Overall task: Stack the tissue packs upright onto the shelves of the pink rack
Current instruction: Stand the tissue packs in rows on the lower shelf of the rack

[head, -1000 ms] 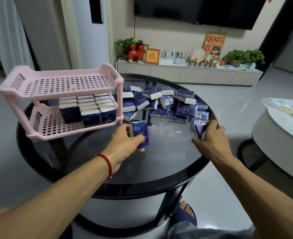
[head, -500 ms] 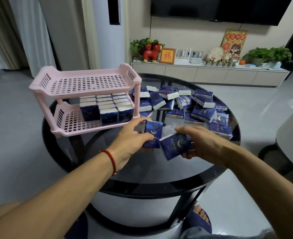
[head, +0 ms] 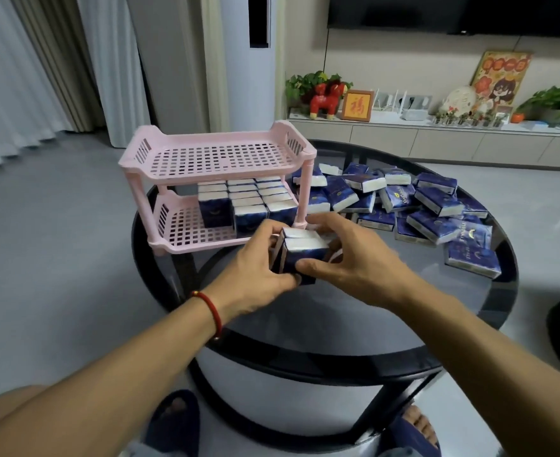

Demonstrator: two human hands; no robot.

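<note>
A two-tier pink rack (head: 217, 159) stands at the left of a round black glass table (head: 338, 328). Its top shelf is bare. On its lower shelf several dark blue tissue packs (head: 249, 201) stand upright in rows at the right side. My left hand (head: 255, 275) and my right hand (head: 348, 258) press together two tissue packs (head: 301, 250), upright, white tops up, just in front of the rack's right front leg. A loose pile of tissue packs (head: 413, 206) lies flat across the table's far right.
A TV cabinet (head: 436, 140) with plants and ornaments runs along the back wall under a wall-mounted TV. Curtains hang at the left. My feet in blue slippers show under the table's near edge. Another dark round object shows at the right edge.
My right hand brought a second pack from the pile over to the one in my left hand; both packs are now held together upright in front of the rack.
</note>
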